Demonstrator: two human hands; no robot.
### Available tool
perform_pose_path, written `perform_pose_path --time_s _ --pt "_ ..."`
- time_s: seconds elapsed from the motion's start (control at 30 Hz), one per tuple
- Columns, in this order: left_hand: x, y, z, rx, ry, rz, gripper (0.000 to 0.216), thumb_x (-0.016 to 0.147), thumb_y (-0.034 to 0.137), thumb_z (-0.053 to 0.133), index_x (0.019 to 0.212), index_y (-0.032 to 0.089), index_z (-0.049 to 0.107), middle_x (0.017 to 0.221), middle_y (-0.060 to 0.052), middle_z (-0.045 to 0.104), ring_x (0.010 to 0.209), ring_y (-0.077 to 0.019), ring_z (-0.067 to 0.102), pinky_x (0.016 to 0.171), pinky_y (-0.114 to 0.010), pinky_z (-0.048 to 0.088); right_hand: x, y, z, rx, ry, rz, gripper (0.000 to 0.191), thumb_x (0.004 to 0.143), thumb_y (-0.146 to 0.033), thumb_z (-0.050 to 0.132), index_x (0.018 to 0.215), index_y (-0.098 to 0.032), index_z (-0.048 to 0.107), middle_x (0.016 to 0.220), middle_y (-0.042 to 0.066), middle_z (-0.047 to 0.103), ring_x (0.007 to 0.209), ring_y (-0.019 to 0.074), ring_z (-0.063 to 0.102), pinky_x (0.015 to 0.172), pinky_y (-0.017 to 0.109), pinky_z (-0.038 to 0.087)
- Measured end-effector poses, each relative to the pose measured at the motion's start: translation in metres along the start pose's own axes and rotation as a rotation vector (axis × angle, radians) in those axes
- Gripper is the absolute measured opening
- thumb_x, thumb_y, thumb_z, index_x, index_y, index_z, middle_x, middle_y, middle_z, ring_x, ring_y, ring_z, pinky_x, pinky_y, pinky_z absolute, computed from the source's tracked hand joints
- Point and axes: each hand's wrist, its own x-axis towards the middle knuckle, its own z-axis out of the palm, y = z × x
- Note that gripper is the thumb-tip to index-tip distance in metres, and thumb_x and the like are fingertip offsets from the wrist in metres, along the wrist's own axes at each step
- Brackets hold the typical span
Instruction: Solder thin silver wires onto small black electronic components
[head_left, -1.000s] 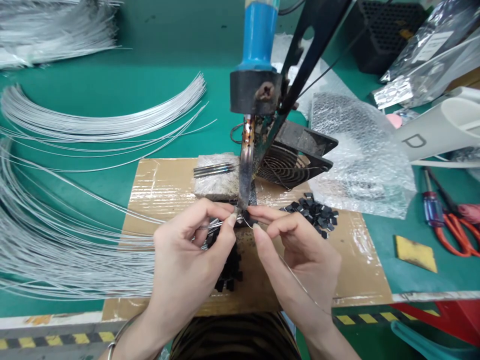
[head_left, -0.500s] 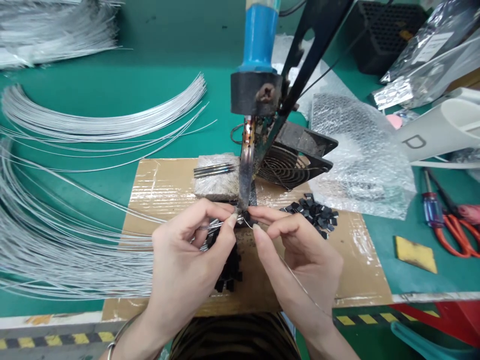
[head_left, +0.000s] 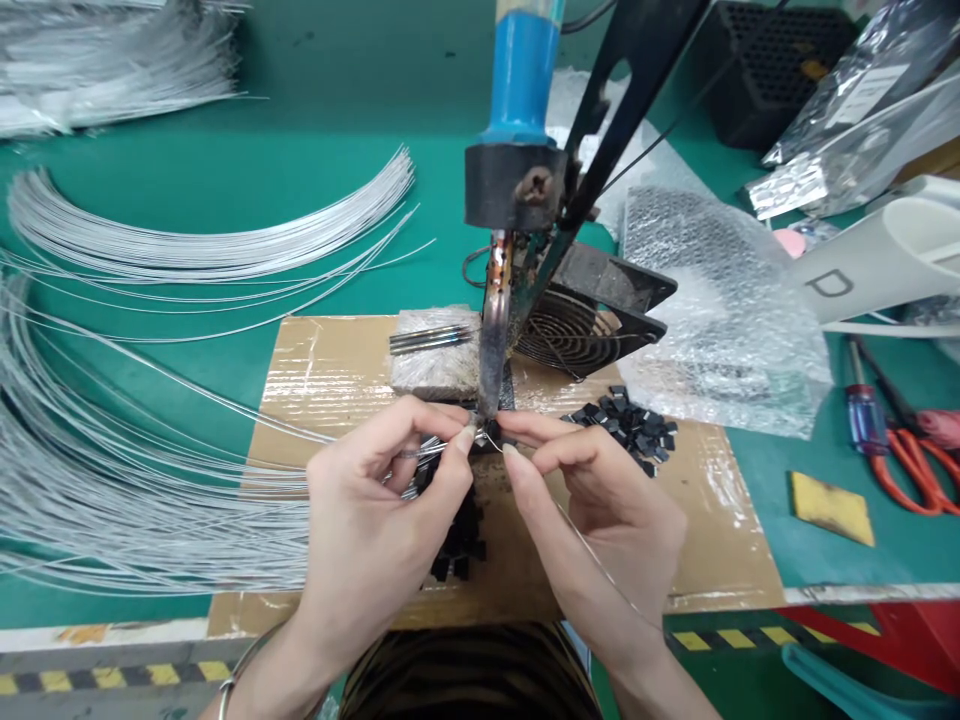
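Note:
A soldering iron with a blue handle (head_left: 521,75) hangs tip-down from a black stand, its tip between my fingertips. My left hand (head_left: 390,510) pinches a thin grey wire close under the tip; the wire's end is too small to make out. My right hand (head_left: 600,520) pinches a strand of solder wire (head_left: 589,550), which bends up toward the tip and trails back over the palm. Under and beside my left hand lies a pile of small black parts (head_left: 459,545). Another pile of black parts (head_left: 628,425) sits beyond my right hand.
Bundles of grey wires (head_left: 150,520) spread at the left on the green table. A small fan (head_left: 577,320) stands behind the iron on the cardboard (head_left: 720,540). Bubble wrap (head_left: 712,330), a yellow sponge (head_left: 831,508), scissors (head_left: 911,475) and a screwdriver (head_left: 864,415) lie at the right.
Almost nothing differs. The whole view shifts very slightly, and both hands keep their pinch below the iron's tip.

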Motion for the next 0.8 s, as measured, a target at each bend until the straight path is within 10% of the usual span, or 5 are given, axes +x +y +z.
perform_pose_path --time_s 0.8 --pt "-0.0002 -0.0004 -0.0014 0.002 -0.018 -0.005 0.014 0.087 0.011 0.072 0.079 0.023 0.073 0.084 0.003 0.077 0.072 -0.0093 0.067 0.057 -0.016 0.048 0.0007 0.0013 0.0008 -0.030 0.021 -0.037 0.017 0.093 -0.009 0.072 0.087 -0.025 0.067 0.112 0.006 0.081 0.111 0.0235 0.078 0.097 0.038 0.063"
